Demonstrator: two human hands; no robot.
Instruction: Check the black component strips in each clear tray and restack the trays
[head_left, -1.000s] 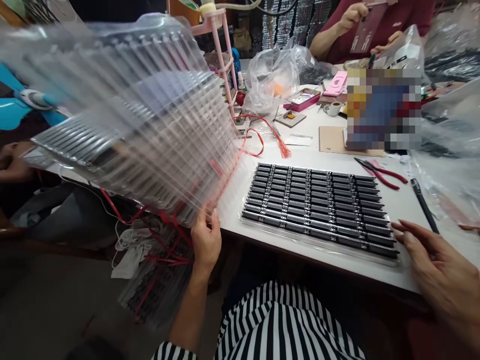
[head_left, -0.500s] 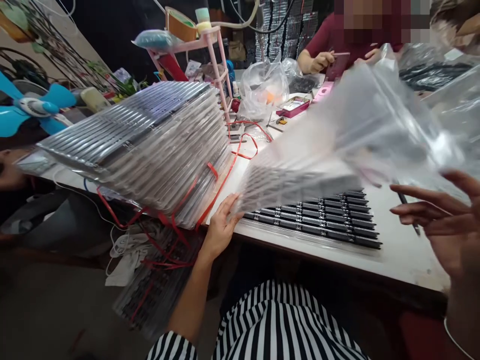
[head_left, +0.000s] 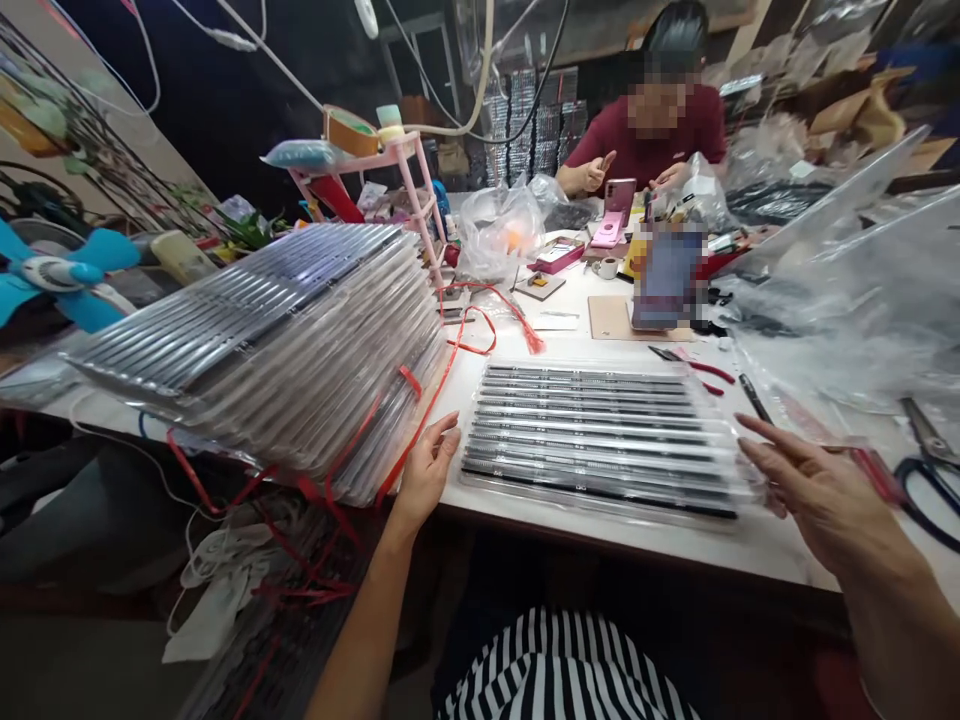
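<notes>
A clear ribbed plastic tray lies flat on the table in front of me, with rows of thin black strips showing under its transparent cover. My left hand is beside the tray's left edge, fingers loosely bent and apart, holding nothing I can see. At the right end, my right hand has its fingers stretched out close to the tray's corner; whether they touch it I cannot tell. To my left rises a tall stack of similar clear trays, with red plastic ribbon lying along its side.
Behind the tray are red-handled pliers and a black pen-like tool. Scissors lie at far right beside clear plastic sheets. A co-worker sits opposite. A blue fan stands left; a pink rack stands behind the stack.
The clear ribbed sheet that was raised and blurred over the black strips now lies flat on them. My right hand has come down to the tray's right end. The view has tilted up.
</notes>
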